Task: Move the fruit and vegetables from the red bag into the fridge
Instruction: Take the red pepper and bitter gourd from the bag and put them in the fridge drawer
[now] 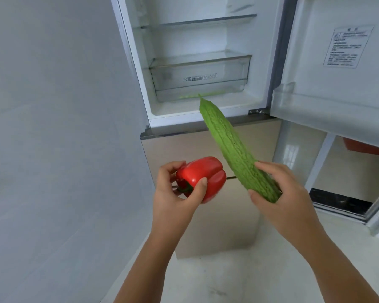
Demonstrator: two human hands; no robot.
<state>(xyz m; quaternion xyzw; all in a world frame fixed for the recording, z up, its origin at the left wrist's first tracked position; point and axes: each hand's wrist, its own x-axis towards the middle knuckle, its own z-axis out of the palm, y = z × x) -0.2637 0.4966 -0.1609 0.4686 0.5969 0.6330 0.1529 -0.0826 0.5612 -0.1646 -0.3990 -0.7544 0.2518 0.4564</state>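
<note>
Head view: fridge (269, 62) stands with its upper compartment open, door (337, 62) swung out to the right of the cabinet. Left hand (175, 193), below the open compartment and in front of the fridge's beige lower panel (184, 145), is closed around a red bell pepper (202, 176); thumb and fingers press on the stem end, stem facing the palm. Right hand (280, 191), to the right of the pepper and at about the same height, grips the lower end of a bitter gourd (230, 145). Fingers wrap that end from both sides. Gourd slants up and to the left, its pointed tip reaching in front of the clear crisper drawer (197, 79) at the bottom of the open compartment. Pepper and gourd lie near each other, not touching. Something green shows faintly through the drawer's front; it cannot be identified. Glass shelf (206, 19) above the drawer carries nothing visible. Red bag cannot be confirmed; a red-orange object (368, 147) shows past the door's lower edge, right of the fridge.
</note>
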